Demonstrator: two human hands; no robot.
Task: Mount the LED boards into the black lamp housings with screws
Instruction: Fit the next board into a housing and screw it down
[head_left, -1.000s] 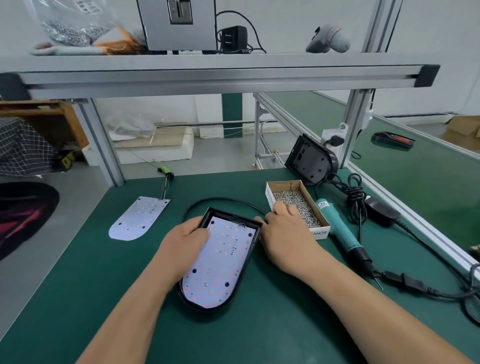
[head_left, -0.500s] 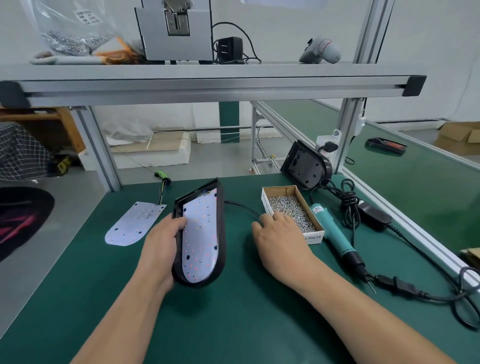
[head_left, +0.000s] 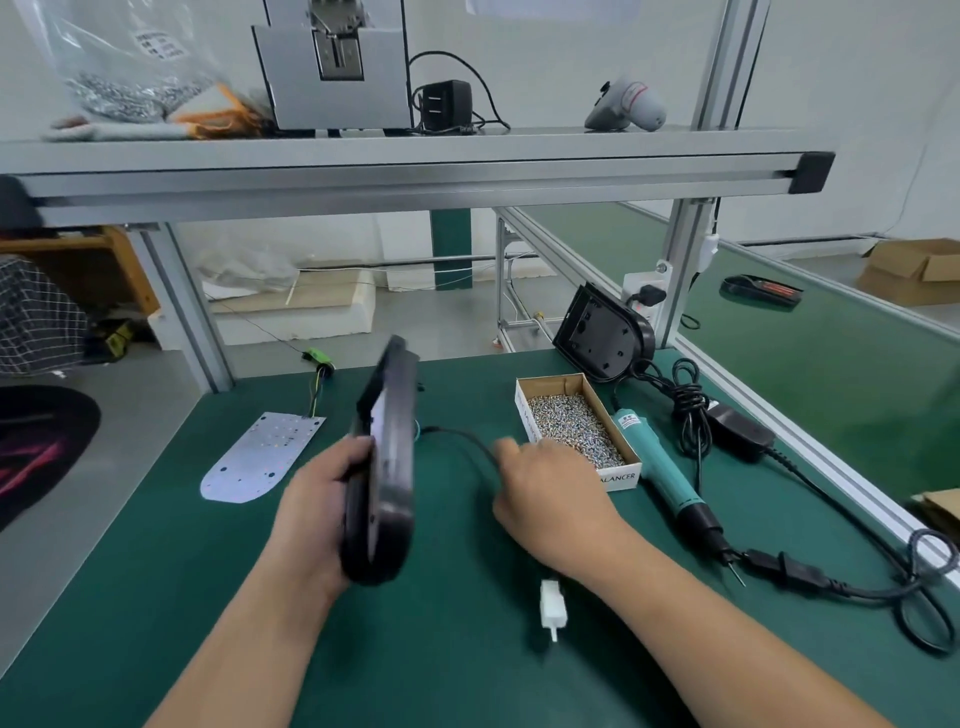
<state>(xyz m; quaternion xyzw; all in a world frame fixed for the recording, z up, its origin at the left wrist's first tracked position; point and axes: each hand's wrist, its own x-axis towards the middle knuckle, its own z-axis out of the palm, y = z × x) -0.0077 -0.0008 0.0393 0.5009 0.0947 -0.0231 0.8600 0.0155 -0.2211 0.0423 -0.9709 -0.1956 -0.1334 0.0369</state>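
Early on, by the look of it. Gripping one housing (head_left: 384, 493) on edge, off the tabletop (head_left: 156, 597), with left hand (head_left: 311, 499). Right hand (head_left: 545, 488) beside screw box (head_left: 618, 477), blurred, grasp impossible to tell. Left to mount: loose board (head_left: 260, 452), second housing (head_left: 602, 338).

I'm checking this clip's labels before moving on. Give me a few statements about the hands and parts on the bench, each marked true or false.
1. The left hand grips the black lamp housing, which is tipped up on its edge. True.
2. The right hand holds the teal screwdriver. False: the screwdriver lies on the green mat, right of the screw box, with no hand on it.
3. A loose LED board lies flat on the mat, left of the held housing. True.
4. The screw box is empty. False: it is full of small screws.
5. The second housing lies flat mid-mat. False: it stands propped at the back right.
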